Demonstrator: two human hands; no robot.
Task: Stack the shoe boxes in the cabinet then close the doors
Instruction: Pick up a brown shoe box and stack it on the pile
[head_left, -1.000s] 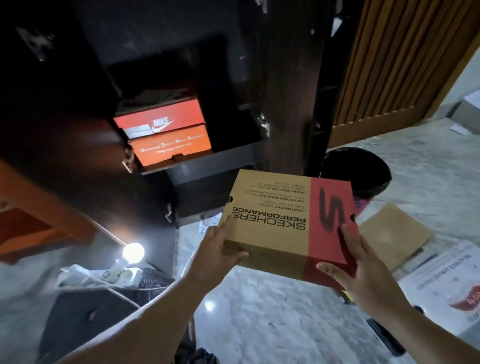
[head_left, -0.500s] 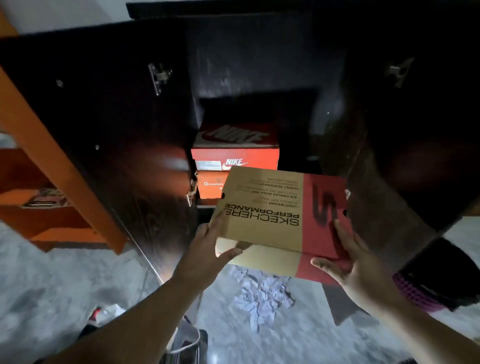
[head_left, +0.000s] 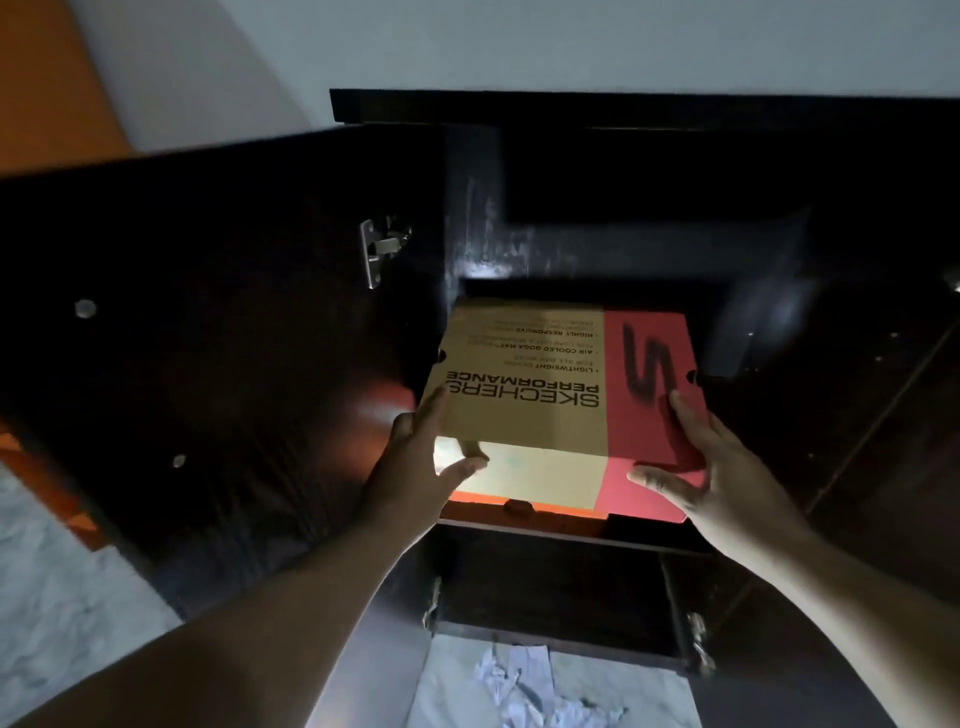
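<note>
Skechers shoe box (head_left: 524, 384), one, held by two hands at cabinet (head_left: 571, 208).

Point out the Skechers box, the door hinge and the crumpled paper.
Skechers box (head_left: 524, 395): head view, on the brown lid by the printed name.
Door hinge (head_left: 382, 248): head view, on the metal plate inside the open left door.
Crumpled paper (head_left: 524, 686): head view, on the white wad on the floor below the cabinet.

Matt cardboard shoe box (head_left: 524, 384); glossy dark-wood cabinet door (head_left: 208, 338).
</note>
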